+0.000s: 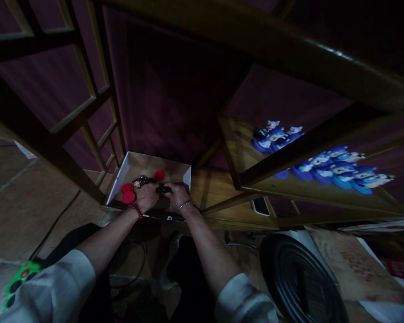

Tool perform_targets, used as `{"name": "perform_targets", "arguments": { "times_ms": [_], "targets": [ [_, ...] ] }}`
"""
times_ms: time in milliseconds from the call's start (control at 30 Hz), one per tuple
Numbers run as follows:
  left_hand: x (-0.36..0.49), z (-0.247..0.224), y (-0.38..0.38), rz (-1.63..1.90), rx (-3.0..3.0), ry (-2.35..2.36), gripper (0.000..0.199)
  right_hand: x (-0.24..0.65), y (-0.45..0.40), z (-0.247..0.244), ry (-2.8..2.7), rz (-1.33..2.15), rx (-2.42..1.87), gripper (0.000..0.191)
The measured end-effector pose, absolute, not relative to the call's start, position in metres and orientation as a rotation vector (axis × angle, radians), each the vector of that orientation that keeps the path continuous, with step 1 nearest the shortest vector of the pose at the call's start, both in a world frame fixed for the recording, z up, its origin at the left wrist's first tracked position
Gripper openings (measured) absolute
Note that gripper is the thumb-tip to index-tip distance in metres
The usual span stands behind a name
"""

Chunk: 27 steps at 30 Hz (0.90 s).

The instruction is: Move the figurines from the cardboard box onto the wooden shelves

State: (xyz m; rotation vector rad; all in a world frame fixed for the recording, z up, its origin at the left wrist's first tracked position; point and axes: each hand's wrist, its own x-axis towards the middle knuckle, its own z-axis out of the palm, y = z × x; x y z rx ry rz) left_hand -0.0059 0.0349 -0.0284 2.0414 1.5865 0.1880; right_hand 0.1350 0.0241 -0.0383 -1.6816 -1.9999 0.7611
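Observation:
Over a shallow white-sided cardboard box, my two hands meet around a small dark piece, too dim to name more exactly. My left hand, a red bead bracelet at its wrist, has its fingers closed on the piece's left side. From the right, my right hand, with a thin bracelet, pinches the same piece. Beside my left hand lie red round discs and a small dark figurine with a light face. Another red disc lies farther back in the box.
Wooden lattice rises left of the box. On the shelf to the right stand several blue figurines on round bases. A phone-like dark slab lies on the lower ledge. A black round stool and green controller-like object are nearby.

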Motion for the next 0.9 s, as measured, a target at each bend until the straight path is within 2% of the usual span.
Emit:
{"name": "perform_targets", "arguments": {
  "times_ms": [433,600,767,900],
  "targets": [
    [-0.005,-0.028,0.037,0.143,2.0,1.582,0.027,0.132,0.023,-0.03,-2.063,0.743,-1.694,0.026],
    [-0.006,-0.027,0.032,0.124,2.024,1.562,0.027,0.131,0.02,-0.03,-2.082,0.663,-1.819,0.032],
    [-0.009,-0.025,0.025,0.264,2.051,1.501,0.028,0.13,0.015,-0.021,-2.115,0.616,-1.851,0.033],
    [-0.014,-0.021,0.025,0.39,2.003,1.495,0.031,0.129,0.012,-0.01,-2.064,0.629,-1.818,0.028]
  ]
}}
